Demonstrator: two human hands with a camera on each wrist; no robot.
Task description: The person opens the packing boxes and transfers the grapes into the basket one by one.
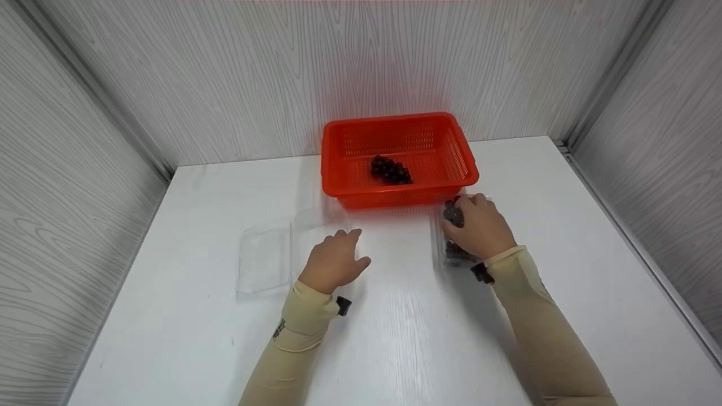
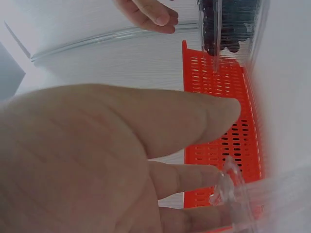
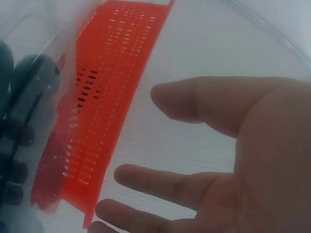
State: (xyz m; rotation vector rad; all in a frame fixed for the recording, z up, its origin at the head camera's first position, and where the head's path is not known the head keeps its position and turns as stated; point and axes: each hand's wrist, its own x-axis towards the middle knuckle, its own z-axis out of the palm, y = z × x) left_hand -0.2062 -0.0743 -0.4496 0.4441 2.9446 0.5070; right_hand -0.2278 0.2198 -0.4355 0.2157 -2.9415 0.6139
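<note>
My right hand hovers over a clear plastic box of dark grapes. In the right wrist view its thumb and fingers are spread, with nothing between them, and the box of grapes is beyond the fingertips. My left hand is over the right part of an opened clear plastic clamshell, thumb held apart. In the left wrist view its fingers are nearly straight, with the tips close by a clear plastic edge.
A red perforated basket stands at the back against the patterned wall, with a bunch of dark grapes inside. The box of grapes sits right by the basket's front right corner. Walls enclose the white table at the back and sides.
</note>
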